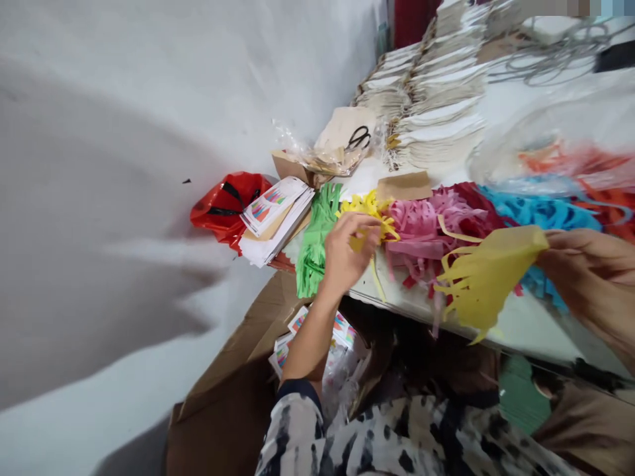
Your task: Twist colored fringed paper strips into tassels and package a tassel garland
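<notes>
My left hand (347, 254) reaches to the table edge and pinches yellow fringed paper (370, 208) from a small yellow pile. My right hand (590, 264) holds a larger piece of yellow fringed tissue paper (489, 274), its cut strips hanging to the left. Along the white table (526, 324) lie piles of fringed paper: green (317, 238), pink (426, 225), dark red, blue (536, 211) and orange (610, 178).
A stack of printed cards (275, 215) and a red plastic bag (223, 201) sit at the table's left end. Black scissors (358, 137) lie on a plastic-wrapped bundle. Stacked beige paper bags (436, 106) fill the back. An open cardboard box (238, 377) with packets stands below.
</notes>
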Available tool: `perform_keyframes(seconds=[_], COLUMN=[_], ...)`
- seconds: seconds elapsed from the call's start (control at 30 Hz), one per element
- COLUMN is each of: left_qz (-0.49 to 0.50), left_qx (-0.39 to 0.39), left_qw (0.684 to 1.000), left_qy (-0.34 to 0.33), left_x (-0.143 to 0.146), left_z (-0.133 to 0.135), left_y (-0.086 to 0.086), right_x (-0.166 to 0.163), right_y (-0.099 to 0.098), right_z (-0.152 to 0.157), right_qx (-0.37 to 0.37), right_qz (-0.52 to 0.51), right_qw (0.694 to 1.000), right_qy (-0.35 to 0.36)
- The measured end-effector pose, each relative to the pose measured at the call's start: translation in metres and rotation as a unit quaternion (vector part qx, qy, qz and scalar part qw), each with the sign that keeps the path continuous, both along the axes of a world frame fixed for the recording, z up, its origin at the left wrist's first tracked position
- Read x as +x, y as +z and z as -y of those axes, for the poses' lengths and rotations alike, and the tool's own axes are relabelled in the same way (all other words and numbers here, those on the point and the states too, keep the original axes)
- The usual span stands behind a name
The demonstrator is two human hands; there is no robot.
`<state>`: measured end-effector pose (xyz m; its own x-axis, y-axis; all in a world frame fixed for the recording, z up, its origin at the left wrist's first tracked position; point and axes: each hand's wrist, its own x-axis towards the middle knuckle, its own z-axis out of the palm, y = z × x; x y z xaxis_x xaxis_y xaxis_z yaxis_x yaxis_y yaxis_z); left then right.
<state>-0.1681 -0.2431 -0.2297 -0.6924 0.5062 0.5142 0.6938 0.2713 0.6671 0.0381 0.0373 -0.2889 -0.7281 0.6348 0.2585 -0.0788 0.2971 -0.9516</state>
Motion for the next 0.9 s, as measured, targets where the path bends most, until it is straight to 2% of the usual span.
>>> perform_keyframes(seconds=[0.03,0.1,0.17,0.23,0.3,0.37,0.47,0.57,0.67,0.8,0.9], left_qz=[0.002,-0.01,-0.01,-0.005,-0.013,-0.058,-0.156,-0.202,-0.178,-0.126,-0.154], left_qx=[0.005,-0.014,-0.029,-0.041,-0.066,-0.111,-0.185,-0.218,-0.213,-0.189,-0.206], left_qw=[0.997,0.978,0.956,0.938,0.939,0.951,0.945,0.921,0.917,0.922,0.921], left_qy=[-0.083,-0.207,-0.293,-0.344,-0.338,-0.282,-0.22,-0.251,-0.287,-0.313,-0.294], left_x=[0.019,0.05,0.07,0.08,0.087,0.095,0.112,0.125,0.125,0.11,0.098], left_z=[-0.01,-0.033,-0.057,-0.078,-0.097,-0.113,-0.135,-0.154,-0.169,-0.181,-0.189], left_y=[0.008,0.019,0.018,0.01,-0.001,-0.007,-0.005,0.005,0.014,0.022,0.025], right_x=[0.003,0.009,0.016,0.026,0.038,0.052,0.071,0.081,0.084,0.087,0.091], right_y=[0.0,0.0,-0.001,-0.002,-0.003,-0.001,0.003,0.006,0.005,0.004,0.015], right_z=[0.0,-0.002,-0.007,-0.015,-0.024,-0.028,-0.021,-0.009,-0.012,-0.041,-0.067], right_qx=[-0.017,0.015,0.053,0.081,0.095,0.096,0.107,0.12,0.129,0.229,0.298], right_qz=[0.007,-0.001,-0.026,-0.044,-0.039,0.005,0.064,0.062,0.086,0.132,0.134], right_qw=[1.0,0.997,0.99,0.983,0.982,0.984,0.988,0.991,0.986,0.956,0.927], right_qy=[0.021,0.074,0.13,0.161,0.161,0.149,0.093,0.003,-0.059,-0.124,-0.181])
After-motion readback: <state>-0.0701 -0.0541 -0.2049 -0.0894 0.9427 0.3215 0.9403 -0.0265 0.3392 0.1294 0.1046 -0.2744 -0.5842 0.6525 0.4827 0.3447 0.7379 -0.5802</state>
